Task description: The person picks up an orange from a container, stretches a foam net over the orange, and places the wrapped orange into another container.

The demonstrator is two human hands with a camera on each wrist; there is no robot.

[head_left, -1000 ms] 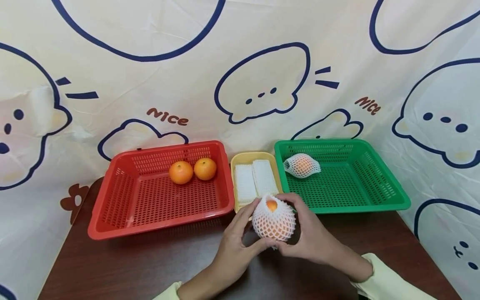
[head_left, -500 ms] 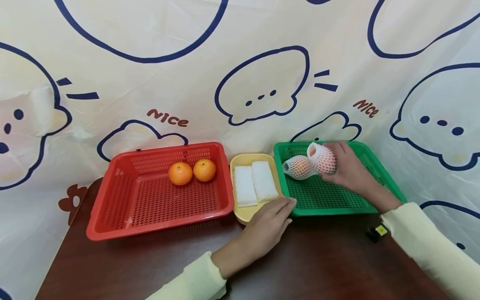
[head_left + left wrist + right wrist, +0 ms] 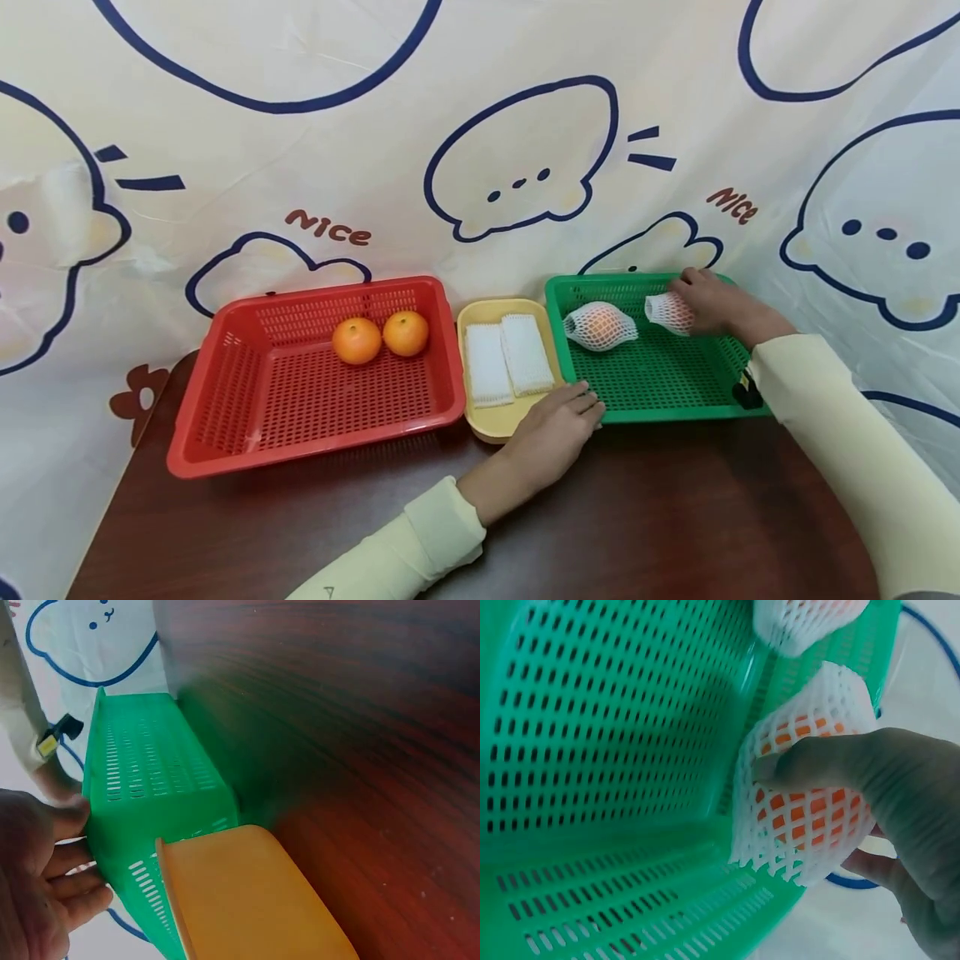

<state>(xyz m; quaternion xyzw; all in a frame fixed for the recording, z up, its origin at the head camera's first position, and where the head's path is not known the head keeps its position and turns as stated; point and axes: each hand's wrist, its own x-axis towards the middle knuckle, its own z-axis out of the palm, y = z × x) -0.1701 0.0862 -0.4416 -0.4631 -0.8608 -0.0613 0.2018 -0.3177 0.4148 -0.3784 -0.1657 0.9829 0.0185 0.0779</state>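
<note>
Net-wrapped orange (image 3: pixel 810 817) gripped by the right hand (image 3: pixel 707 300), thumb across the white mesh (image 3: pixel 769 844), far right in the green basket (image 3: pixel 660 414), resting or lifted hard to tell, second wrapped orange (image 3: pixel 602 326) farther left, left hand (image 3: pixel 557 429) by the basket's near left corner, fingers loosely extended.

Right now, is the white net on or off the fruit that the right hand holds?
On. The white net wraps the fruit, gripped by the right hand; orange colour shows through its mesh.
</note>
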